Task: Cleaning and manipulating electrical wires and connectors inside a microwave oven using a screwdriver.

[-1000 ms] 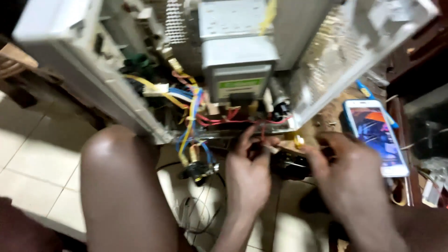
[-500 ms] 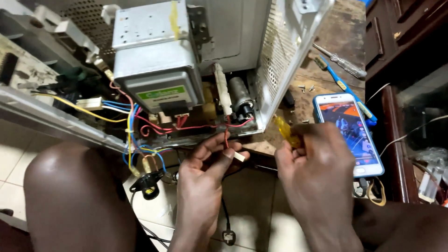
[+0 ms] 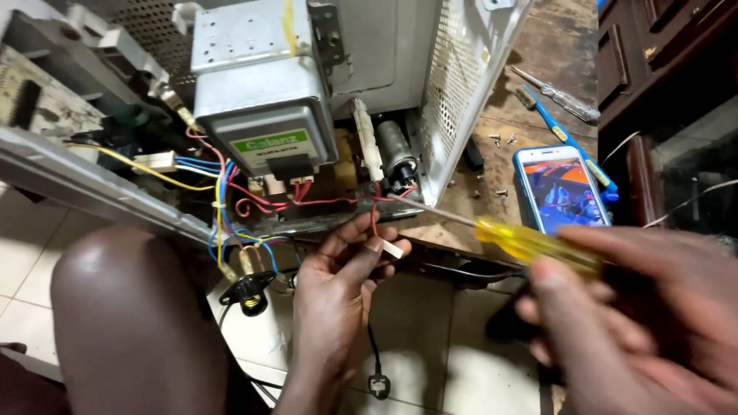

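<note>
An opened microwave oven chassis (image 3: 461, 84) lies on its side in front of me, its grey metal magnetron box (image 3: 261, 100) and a tangle of red, blue and yellow wires (image 3: 231, 200) exposed. My left hand (image 3: 338, 284) holds a red wire ending in a small white connector (image 3: 392, 248) between thumb and fingers, just below the chassis. My right hand (image 3: 638, 315) grips a yellow-handled screwdriver (image 3: 530, 242); its shaft points left toward the cylindrical capacitor (image 3: 396, 150) inside.
A smartphone (image 3: 561, 188) with a lit screen lies on the wooden table (image 3: 553, 46), beside a blue-handled tool (image 3: 573, 146), a clear-handled screwdriver (image 3: 557, 94) and loose screws (image 3: 500, 140). My bare knee (image 3: 138, 315) is at lower left. A black plug (image 3: 378, 384) lies on the tiled floor.
My right hand has drawn back toward me and now points the screwdriver's tip into the chassis. My left hand has opened slightly, showing the white connector. My view has moved closer.
</note>
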